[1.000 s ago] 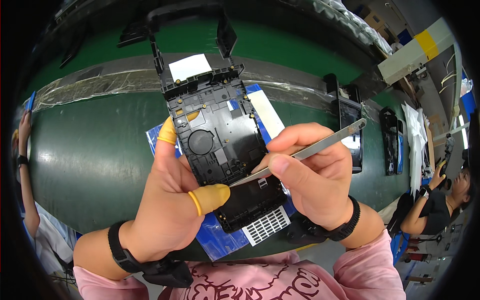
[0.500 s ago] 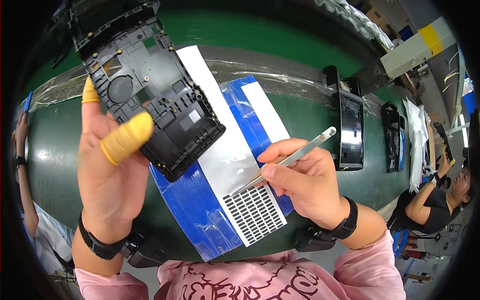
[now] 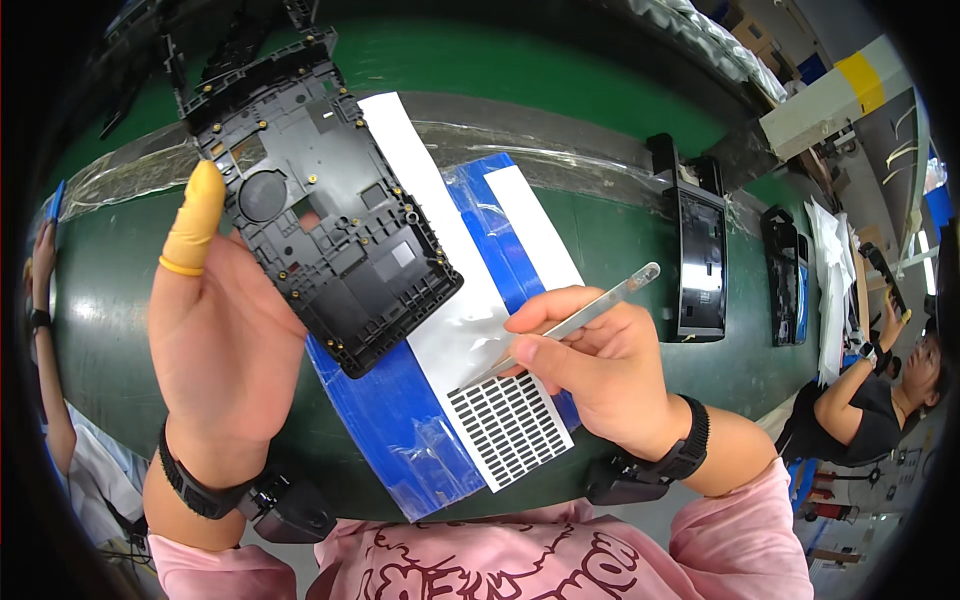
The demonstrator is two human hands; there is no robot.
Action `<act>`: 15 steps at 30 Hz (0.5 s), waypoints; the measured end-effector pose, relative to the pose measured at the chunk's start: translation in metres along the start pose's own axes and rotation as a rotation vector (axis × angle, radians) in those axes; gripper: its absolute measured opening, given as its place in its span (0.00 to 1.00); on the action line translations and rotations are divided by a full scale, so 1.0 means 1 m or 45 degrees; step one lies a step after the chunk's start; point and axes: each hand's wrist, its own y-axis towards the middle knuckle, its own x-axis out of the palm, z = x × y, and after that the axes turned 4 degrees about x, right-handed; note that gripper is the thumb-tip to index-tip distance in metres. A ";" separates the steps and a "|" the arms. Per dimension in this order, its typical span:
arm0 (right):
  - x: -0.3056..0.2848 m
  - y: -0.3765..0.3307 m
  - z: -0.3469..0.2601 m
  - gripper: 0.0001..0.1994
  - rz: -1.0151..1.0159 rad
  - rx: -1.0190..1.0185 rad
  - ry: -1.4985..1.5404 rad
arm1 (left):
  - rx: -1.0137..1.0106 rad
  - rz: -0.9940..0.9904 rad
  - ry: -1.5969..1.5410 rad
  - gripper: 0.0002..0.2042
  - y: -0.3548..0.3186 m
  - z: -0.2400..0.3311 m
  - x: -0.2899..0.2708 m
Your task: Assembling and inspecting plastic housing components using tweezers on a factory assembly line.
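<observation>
My left hand (image 3: pixel 230 330) holds a black plastic housing (image 3: pixel 340 215) from its left side and underneath. The thumb, in a yellow finger cot, rests along the left edge; the other fingers are mostly hidden behind the part. Ribs, brass-coloured inserts and a round recess show on the housing's upward face. In my right hand (image 3: pixel 590 360) is a pair of metal tweezers (image 3: pixel 595 312), pinched between thumb and fingers. Their tips point down-left to the top row of small black rectangular stickers on a white sheet (image 3: pixel 508 430). Whether a sticker is between the tips I cannot tell.
A blue taped board (image 3: pixel 400 430) lies under the sheet on the green table (image 3: pixel 600 220). Black housings (image 3: pixel 702 260) stand on the right, with another (image 3: pixel 787 275) farther right beside white wrapping (image 3: pixel 830 290). Other people work at both sides.
The housing has shifted slightly right and down and turned more face-on. My left thumb has moved from over its face to its left edge. The tweezers' tips stay near the same stickers.
</observation>
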 end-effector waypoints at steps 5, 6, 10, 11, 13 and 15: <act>-0.004 0.000 0.000 0.08 0.002 -0.010 0.040 | -0.028 0.028 -0.007 0.18 0.001 0.000 -0.001; -0.004 0.000 0.000 0.08 0.002 -0.010 0.035 | -0.025 0.012 0.002 0.18 0.001 0.001 -0.002; -0.002 0.001 0.000 0.08 0.003 -0.008 0.027 | -0.010 0.027 0.014 0.18 0.001 0.000 0.000; -0.002 0.001 0.000 0.08 0.005 -0.009 0.025 | -0.010 0.025 0.012 0.18 0.001 -0.001 0.001; -0.001 0.001 0.000 0.08 0.035 -0.016 0.002 | -0.019 0.117 -0.006 0.19 0.001 -0.001 0.002; -0.006 0.000 -0.002 0.08 0.006 -0.017 0.073 | -0.027 0.157 0.003 0.19 0.001 -0.006 0.009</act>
